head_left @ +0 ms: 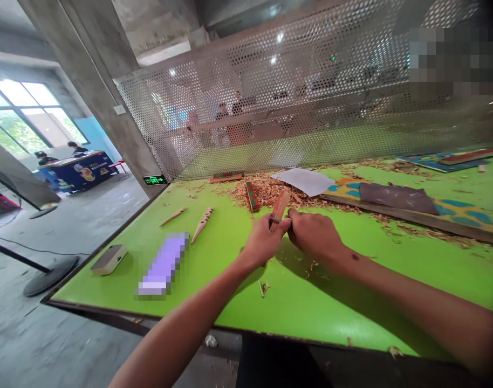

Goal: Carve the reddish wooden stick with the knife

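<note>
My left hand [266,237] is closed around a flat wooden strip [280,202] with a worn reddish face, its far end pointing away from me. Beside it, my right hand [317,237] is a fist, its thumb side close to the left thumb. Across the strip between the hands lies the thin dark blade of a knife [275,219]; the fingers hide its handle. Just beyond is a heap of wood shavings [266,187], with a green-and-red painted wood block [252,196] on it.
Two carved wooden sticks [202,224], a blurred phone [165,264] and a small pale box [109,260] lie left on the green table [230,302]. White paper [305,181], brown sandpaper [398,198] and a painted board [468,220] are right. A perforated metal screen [271,108] stands behind.
</note>
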Available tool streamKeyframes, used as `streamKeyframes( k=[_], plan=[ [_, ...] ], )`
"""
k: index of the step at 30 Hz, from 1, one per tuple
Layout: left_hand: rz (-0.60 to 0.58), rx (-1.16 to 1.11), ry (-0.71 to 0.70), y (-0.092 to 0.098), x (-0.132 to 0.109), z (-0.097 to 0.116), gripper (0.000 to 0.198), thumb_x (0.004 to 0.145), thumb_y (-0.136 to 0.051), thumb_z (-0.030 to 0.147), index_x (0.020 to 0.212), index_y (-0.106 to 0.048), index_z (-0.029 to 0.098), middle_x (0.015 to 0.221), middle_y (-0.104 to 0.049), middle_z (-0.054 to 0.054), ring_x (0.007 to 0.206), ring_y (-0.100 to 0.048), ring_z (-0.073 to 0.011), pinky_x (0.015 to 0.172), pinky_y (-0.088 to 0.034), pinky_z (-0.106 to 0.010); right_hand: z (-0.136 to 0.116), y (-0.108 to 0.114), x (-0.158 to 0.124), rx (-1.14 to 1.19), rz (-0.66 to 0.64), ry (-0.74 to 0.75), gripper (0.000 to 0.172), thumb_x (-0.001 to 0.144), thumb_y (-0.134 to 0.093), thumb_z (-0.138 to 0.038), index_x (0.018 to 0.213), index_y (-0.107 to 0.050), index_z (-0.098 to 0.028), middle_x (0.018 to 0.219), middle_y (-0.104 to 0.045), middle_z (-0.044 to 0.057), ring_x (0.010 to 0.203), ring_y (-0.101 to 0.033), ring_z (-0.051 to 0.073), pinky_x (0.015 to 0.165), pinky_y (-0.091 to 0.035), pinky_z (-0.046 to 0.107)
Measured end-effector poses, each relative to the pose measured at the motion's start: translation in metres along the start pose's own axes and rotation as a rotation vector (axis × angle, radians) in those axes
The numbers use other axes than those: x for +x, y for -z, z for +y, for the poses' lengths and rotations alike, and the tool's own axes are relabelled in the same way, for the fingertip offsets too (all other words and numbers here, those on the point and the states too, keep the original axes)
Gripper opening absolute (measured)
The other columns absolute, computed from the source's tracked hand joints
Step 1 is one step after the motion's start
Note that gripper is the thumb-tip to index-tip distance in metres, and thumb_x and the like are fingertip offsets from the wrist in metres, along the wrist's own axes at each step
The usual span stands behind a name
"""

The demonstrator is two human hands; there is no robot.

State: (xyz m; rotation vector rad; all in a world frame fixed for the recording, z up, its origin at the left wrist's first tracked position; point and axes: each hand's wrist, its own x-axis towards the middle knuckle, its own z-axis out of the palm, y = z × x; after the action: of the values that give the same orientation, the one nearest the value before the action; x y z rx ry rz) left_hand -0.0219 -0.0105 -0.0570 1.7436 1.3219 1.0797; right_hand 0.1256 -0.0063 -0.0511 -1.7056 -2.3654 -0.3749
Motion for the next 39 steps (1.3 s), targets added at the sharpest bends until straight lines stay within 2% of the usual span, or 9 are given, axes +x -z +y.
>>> streamKeyframes(
  k=[9,18,21,24,26,29,32,39],
  plan=[
    [0.047,0.118,0.148,-0.001,-0.004,0.005,0.046,0.093,-0.058,0.049,0.06,-0.048,0.019,0.053,-0.042,0.005,0.051,-0.035,-0.0094,0.05,-0.021,-0.025,-0.007,0.002,0.003,-0.024,-0.022,-0.039,0.024,0.099,-0.038,-0.013,0.105,-0.062,-0.012,0.086,-0.076,0.015,0.078,-0.075,0.029,0.056,-0.04,0.03],
    [0.017,-0.122,0.184,-0.004,-0.005,0.001,0.058,0.091,-0.05,0.072,0.064,-0.037,0.022,0.048,-0.033,0.008,0.04,-0.027,-0.0068,0.042,-0.017,-0.023,-0.006,0.011,0.009,-0.036,0.012,-0.078,0.025,0.101,-0.036,-0.016,0.105,-0.061,-0.011,0.086,-0.076,0.018,0.079,-0.075,0.029,0.06,-0.045,0.03],
    [-0.036,-0.146,0.184,0.0,-0.004,0.002,0.051,0.092,-0.051,0.069,0.072,-0.039,0.023,0.048,-0.036,0.01,0.035,-0.031,-0.0071,0.04,-0.021,-0.021,-0.005,0.014,0.009,-0.029,-0.002,-0.075,0.025,0.101,-0.037,-0.016,0.107,-0.061,-0.011,0.087,-0.076,0.018,0.081,-0.075,0.029,0.062,-0.046,0.03],
    [-0.092,-0.144,0.192,0.002,-0.002,0.003,0.035,0.096,-0.051,0.056,0.085,-0.043,0.024,0.055,-0.048,0.008,0.035,-0.044,-0.0102,0.04,-0.028,-0.021,-0.004,0.013,0.009,-0.019,-0.035,-0.052,0.025,0.101,-0.038,-0.017,0.106,-0.062,-0.012,0.088,-0.076,0.018,0.081,-0.075,0.031,0.062,-0.048,0.031],
    [-0.056,-0.066,0.155,0.003,0.001,0.002,0.029,0.097,-0.053,0.047,0.084,-0.046,0.022,0.061,-0.053,0.006,0.041,-0.049,-0.0103,0.043,-0.03,-0.021,-0.003,0.011,0.008,-0.026,-0.04,-0.044,0.025,0.1,-0.038,-0.015,0.106,-0.062,-0.011,0.087,-0.076,0.018,0.081,-0.075,0.032,0.062,-0.048,0.032],
    [0.049,0.13,0.068,0.003,0.003,0.003,0.035,0.095,-0.057,0.041,0.07,-0.046,0.02,0.059,-0.048,0.005,0.051,-0.044,-0.009,0.049,-0.025,-0.022,-0.002,0.006,0.008,-0.048,-0.021,-0.042,0.025,0.098,-0.037,-0.011,0.106,-0.062,-0.01,0.086,-0.075,0.018,0.081,-0.076,0.032,0.062,-0.048,0.031],
    [0.038,0.237,0.066,0.003,0.003,0.005,0.046,0.098,-0.052,0.045,0.062,-0.042,0.02,0.055,-0.04,0.005,0.052,-0.036,-0.0098,0.051,-0.02,-0.026,-0.002,0.005,0.008,-0.047,-0.01,-0.048,0.025,0.097,-0.038,-0.009,0.104,-0.061,-0.011,0.085,-0.075,0.017,0.079,-0.076,0.031,0.061,-0.048,0.031],
    [0.023,0.176,0.104,0.003,0.0,0.007,0.054,0.099,-0.047,0.056,0.059,-0.038,0.021,0.054,-0.035,0.005,0.051,-0.028,-0.0103,0.053,-0.016,-0.028,-0.004,0.011,0.008,-0.034,0.002,-0.087,0.027,0.098,-0.036,-0.01,0.107,-0.062,-0.011,0.083,-0.075,0.019,0.078,-0.075,0.03,0.064,-0.048,0.031]
  ],
)
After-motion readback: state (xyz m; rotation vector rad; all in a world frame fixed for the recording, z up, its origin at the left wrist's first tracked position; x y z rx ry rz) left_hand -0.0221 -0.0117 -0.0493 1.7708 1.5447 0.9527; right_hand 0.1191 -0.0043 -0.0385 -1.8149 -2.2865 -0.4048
